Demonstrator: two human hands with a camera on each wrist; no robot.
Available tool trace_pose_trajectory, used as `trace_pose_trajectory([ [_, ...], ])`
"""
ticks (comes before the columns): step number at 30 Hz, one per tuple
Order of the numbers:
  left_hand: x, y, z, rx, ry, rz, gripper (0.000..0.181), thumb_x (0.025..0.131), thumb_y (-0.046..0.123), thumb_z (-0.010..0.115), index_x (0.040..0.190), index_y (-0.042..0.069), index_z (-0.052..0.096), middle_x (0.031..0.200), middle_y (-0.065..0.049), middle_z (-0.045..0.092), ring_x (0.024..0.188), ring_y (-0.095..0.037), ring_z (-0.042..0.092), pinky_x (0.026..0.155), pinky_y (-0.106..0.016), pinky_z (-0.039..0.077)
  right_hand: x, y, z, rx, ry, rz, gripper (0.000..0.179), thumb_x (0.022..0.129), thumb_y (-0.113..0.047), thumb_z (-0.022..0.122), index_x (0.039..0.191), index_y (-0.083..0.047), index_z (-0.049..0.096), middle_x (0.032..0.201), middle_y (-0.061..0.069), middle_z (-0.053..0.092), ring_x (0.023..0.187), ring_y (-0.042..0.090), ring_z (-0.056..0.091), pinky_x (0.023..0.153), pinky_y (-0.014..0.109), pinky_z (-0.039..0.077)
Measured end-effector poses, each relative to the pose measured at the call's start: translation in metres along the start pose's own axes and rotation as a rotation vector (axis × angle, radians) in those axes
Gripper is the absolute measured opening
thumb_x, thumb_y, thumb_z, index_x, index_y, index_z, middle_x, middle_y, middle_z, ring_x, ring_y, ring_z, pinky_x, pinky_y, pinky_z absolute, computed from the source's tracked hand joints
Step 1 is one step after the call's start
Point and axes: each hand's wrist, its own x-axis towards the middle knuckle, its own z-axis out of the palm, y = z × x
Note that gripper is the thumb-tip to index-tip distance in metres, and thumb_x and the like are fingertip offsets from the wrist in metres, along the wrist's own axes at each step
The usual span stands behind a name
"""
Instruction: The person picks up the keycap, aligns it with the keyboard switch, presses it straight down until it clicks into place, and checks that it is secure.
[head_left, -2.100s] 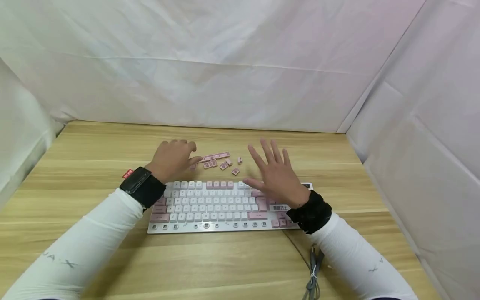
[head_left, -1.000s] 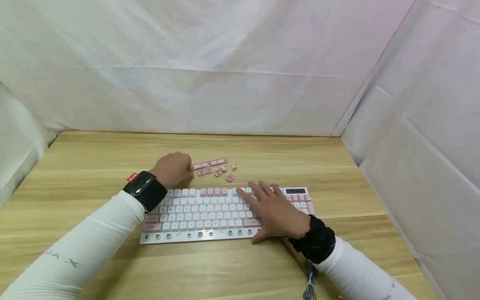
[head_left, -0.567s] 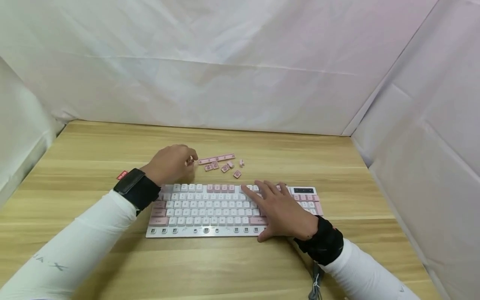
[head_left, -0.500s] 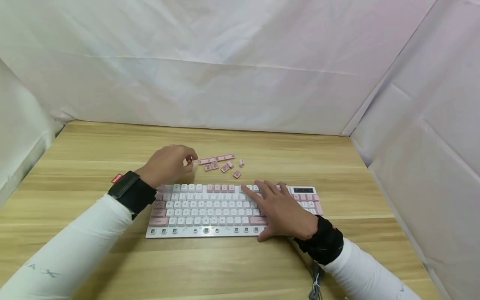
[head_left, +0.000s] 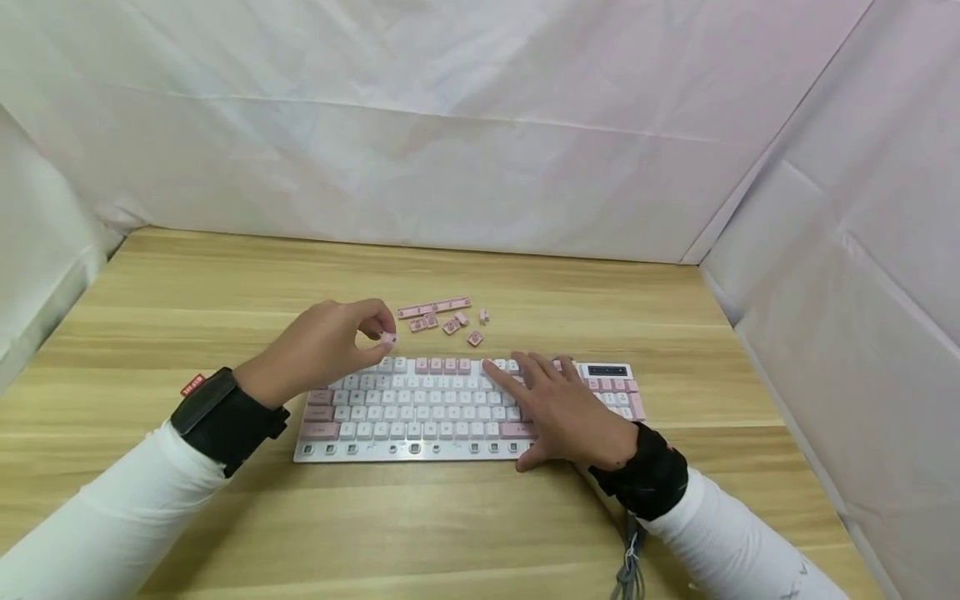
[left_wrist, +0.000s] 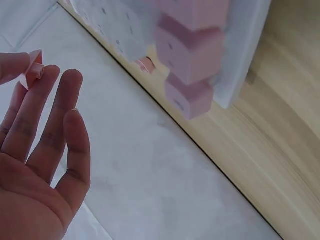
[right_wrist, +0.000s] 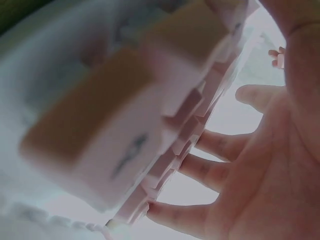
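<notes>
Between thumb and fingertips my left hand [head_left: 322, 346] pinches a small pink keycap [head_left: 387, 338], just above the far left edge of a white and pink keyboard [head_left: 420, 408]. The left wrist view shows the keycap [left_wrist: 34, 71] from its underside, with its stem visible and the other fingers of the hand [left_wrist: 40, 150] spread. My right hand [head_left: 566, 412] rests over the keyboard's right part, fingers spread and straight, thumb at the near edge. Bare switches [head_left: 415, 448] line the keyboard's front row. The keys under the right hand are hidden.
Behind the keyboard lie a long pink spacebar [head_left: 433, 307] and several loose pink keycaps [head_left: 451, 327]. A bundled grey cable [head_left: 630, 558] lies by the right forearm. White cloth [head_left: 420, 125] hangs behind and beside the wooden table [head_left: 420, 525].
My left hand has lifted a keycap from left of the spacebar and drawn it nearer the keyboard. The right hand came down onto the keyboard and has stayed there.
</notes>
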Motion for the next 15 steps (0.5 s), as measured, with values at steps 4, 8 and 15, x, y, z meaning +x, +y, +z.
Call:
trace_pose_trajectory([
  [4, -0.006, 0.004, 0.002, -0.024, -0.011, -0.005, 0.015, 0.088, 0.024, 0.078, 0.098, 0.02, 0.066, 0.094, 0.002, 0.076, 0.09, -0.017, 0.071, 0.08, -0.037, 0.054, 0.001, 0.002, -0.003, -0.001, 0.001, -0.003, 0.134, 0.056, -0.066, 0.088, 0.162, -0.027, 0.017, 0.156, 0.019, 0.035, 0.142, 0.036, 0.037, 0.11, 0.063, 0.033],
  [8, -0.012, 0.004, 0.008, -0.038, -0.042, -0.002, 0.018, 0.087, 0.022, 0.079, 0.102, 0.02, 0.069, 0.094, 0.003, 0.076, 0.091, -0.016, 0.071, 0.081, -0.038, 0.056, 0.002, 0.004, -0.005, 0.005, 0.003, -0.009, 0.133, 0.056, -0.066, 0.088, 0.162, -0.026, 0.017, 0.156, 0.018, 0.036, 0.142, 0.034, 0.038, 0.111, 0.062, 0.033],
  [15, -0.016, -0.002, 0.018, 0.002, -0.057, 0.085, 0.028, 0.089, 0.019, 0.076, 0.117, 0.015, 0.073, 0.096, 0.004, 0.077, 0.087, -0.009, 0.071, 0.074, -0.033, 0.056, 0.003, 0.007, -0.008, -0.005, 0.03, -0.025, 0.133, 0.056, -0.066, 0.088, 0.161, -0.024, 0.02, 0.154, 0.018, 0.039, 0.139, 0.034, 0.04, 0.109, 0.059, 0.035],
])
